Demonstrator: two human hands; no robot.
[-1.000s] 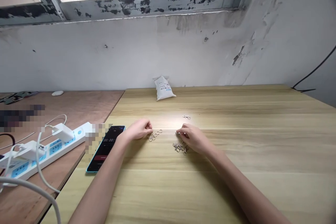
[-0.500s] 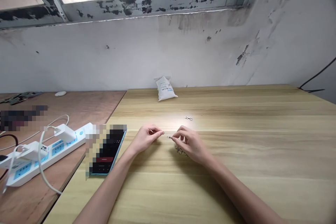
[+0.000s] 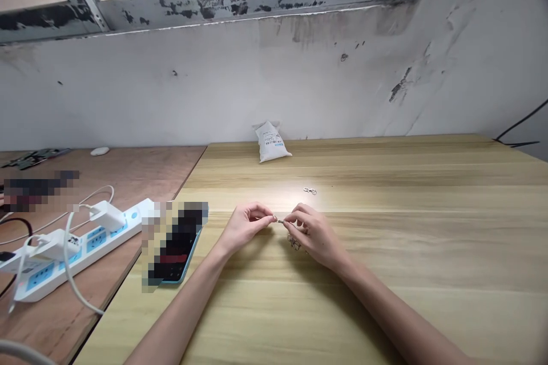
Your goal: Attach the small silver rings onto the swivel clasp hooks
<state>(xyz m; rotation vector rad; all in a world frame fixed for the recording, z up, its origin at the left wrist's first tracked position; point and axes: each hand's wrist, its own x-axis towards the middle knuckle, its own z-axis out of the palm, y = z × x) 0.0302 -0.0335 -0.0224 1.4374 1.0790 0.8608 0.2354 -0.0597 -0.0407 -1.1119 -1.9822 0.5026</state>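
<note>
Pinched in the fingertips of my left hand (image 3: 246, 228) is a small metal ring (image 3: 275, 218), partly hidden by the fingers. My right hand (image 3: 314, 236) grips a small silver swivel clasp (image 3: 280, 221) between thumb and forefinger. The ring and clasp meet between the two hands; whether they are linked is too small to tell. Under my right hand lies a little pile of metal rings and clasps (image 3: 294, 243), partly covered by it. Farther back on the table rests a silver clasp with a ring (image 3: 310, 190).
A white plastic packet (image 3: 273, 142) with a printed label stands near the wall. Left of my left forearm lies a phone (image 3: 173, 271), partly pixelated. On the lower brown table (image 3: 141, 177) sit a white power strip (image 3: 85, 251), plugged chargers and looping cables.
My left hand has moved right, bringing the ring up to the clasp in my right hand. The gap between the fingertips has narrowed. The view has shifted slightly.
</note>
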